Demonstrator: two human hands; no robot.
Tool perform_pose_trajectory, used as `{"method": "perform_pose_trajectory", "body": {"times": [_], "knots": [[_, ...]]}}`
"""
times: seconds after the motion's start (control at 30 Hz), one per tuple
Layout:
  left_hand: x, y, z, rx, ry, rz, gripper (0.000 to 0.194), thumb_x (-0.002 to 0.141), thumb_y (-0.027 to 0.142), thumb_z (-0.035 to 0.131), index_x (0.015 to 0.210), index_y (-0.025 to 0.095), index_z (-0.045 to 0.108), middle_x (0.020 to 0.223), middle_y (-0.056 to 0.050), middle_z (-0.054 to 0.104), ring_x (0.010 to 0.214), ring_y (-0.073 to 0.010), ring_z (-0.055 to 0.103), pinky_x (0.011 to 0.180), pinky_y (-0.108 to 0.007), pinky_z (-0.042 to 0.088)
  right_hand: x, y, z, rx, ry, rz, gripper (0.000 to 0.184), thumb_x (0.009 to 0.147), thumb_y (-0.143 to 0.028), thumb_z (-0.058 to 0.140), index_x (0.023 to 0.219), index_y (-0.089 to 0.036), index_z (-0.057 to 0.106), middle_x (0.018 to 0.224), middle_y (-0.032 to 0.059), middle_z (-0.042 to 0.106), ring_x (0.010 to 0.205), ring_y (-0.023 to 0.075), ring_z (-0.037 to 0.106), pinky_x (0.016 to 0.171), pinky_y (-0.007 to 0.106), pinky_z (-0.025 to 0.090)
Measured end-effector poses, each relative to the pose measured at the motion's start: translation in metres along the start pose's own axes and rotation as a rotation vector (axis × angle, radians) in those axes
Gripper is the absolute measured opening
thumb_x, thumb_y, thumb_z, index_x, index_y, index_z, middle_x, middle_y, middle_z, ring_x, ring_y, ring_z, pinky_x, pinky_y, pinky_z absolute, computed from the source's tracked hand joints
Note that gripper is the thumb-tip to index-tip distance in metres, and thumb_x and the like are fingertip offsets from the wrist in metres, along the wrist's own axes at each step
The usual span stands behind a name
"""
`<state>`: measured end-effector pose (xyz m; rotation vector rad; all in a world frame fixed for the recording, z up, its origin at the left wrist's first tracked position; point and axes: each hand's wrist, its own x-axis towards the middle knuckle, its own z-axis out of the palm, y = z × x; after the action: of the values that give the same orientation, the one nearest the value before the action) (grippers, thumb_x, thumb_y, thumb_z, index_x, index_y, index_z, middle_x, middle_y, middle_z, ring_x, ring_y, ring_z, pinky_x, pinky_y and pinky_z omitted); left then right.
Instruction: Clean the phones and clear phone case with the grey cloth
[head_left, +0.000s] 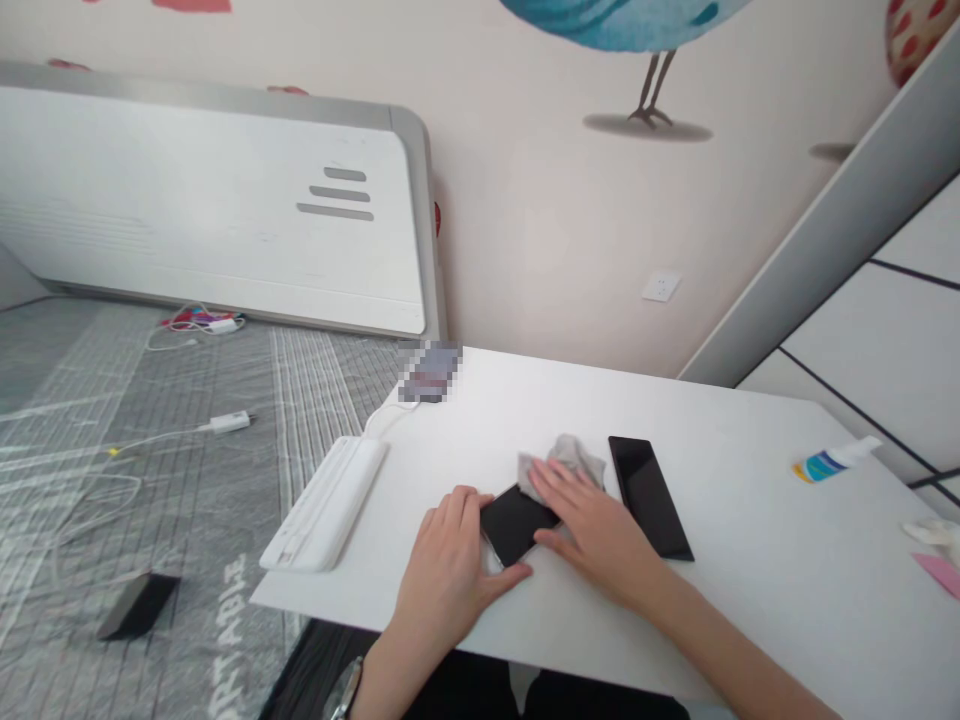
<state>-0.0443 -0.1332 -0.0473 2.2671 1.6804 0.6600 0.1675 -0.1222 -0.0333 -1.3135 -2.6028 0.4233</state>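
Observation:
A smartphone (516,528) with a dark screen lies on the white table in front of me. My left hand (448,560) grips it from the left, fingers along its edge and thumb by its lower corner. Under the fingers of my right hand (592,525) a crumpled grey cloth (576,456) is pressed onto the phone's upper end, covering it. The right thumb rests by the phone's right edge. Just right of that hand lies a larger dark tablet (651,497), flat on the table.
A long white box (326,505) with a cable lies on the table's (517,385) left side, near a blurred-out device (430,372). At right stands off a tipped spray bottle (834,460). A bed (225,480) at left carries chargers (229,422) and a dark object (140,605).

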Motion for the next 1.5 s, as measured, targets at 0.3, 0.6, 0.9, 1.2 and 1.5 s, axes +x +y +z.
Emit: {"method": "perform_pose_trajectory", "body": {"times": [0.3, 0.6, 0.9, 1.2, 1.5], "knots": [[-0.001, -0.004, 0.001, -0.003, 0.058, 0.036, 0.054, 0.077, 0.044, 0.081, 0.117, 0.018, 0.055, 0.113, -0.011, 0.062, 0.102, -0.0313, 0.062, 0.088, -0.047, 0.051, 0.007, 0.005, -0.011, 0.108, -0.003, -0.03, 0.067, 0.104, -0.055, 0.047, 0.161, -0.024, 0.032, 0.166, 0.0088, 0.031, 0.155, 0.0289, 0.029, 0.126, 0.057, 0.024], [0.003, -0.013, 0.002, 0.05, 0.067, 0.08, 0.045, 0.079, 0.024, 0.069, 0.12, 0.02, 0.053, 0.112, -0.008, 0.061, 0.1, -0.0299, 0.064, 0.084, -0.044, 0.052, -0.01, -0.008, 0.01, 0.295, 0.165, -0.337, 0.04, 0.105, -0.017, 0.038, 0.136, -0.022, 0.063, 0.138, 0.0027, 0.068, 0.13, 0.0145, 0.062, 0.113, 0.028, 0.045], [0.008, 0.003, -0.001, 0.373, 0.019, 0.081, 0.078, 0.09, 0.068, 0.058, 0.154, 0.025, 0.044, 0.096, -0.006, 0.058, 0.089, -0.0297, 0.061, 0.081, -0.045, 0.05, -0.096, 0.104, -0.07, 0.136, 0.589, 0.396, 0.04, 0.106, -0.039, 0.034, 0.129, -0.027, 0.065, 0.128, 0.0089, 0.069, 0.119, 0.0286, 0.067, 0.1, 0.047, 0.054], [0.017, 0.028, 0.0, 0.26, -0.073, 0.032, 0.083, 0.086, 0.057, 0.071, 0.156, 0.022, 0.043, 0.105, -0.009, 0.058, 0.101, -0.0298, 0.057, 0.089, -0.044, 0.049, -0.072, 0.112, -0.024, -0.072, 0.334, 0.382, 0.045, 0.103, -0.046, 0.041, 0.141, -0.031, 0.06, 0.14, 0.0075, 0.061, 0.074, 0.0201, 0.072, 0.069, 0.038, 0.059], [0.014, 0.002, -0.009, 0.232, 0.016, -0.027, 0.082, 0.083, 0.052, 0.076, 0.151, 0.017, 0.048, 0.104, -0.008, 0.058, 0.101, -0.0305, 0.056, 0.09, -0.045, 0.049, -0.01, 0.039, 0.0, -0.124, 0.234, 0.316, 0.047, 0.105, -0.042, 0.042, 0.147, -0.025, 0.053, 0.142, 0.0112, 0.059, 0.09, 0.0244, 0.073, 0.073, 0.036, 0.06]]}}
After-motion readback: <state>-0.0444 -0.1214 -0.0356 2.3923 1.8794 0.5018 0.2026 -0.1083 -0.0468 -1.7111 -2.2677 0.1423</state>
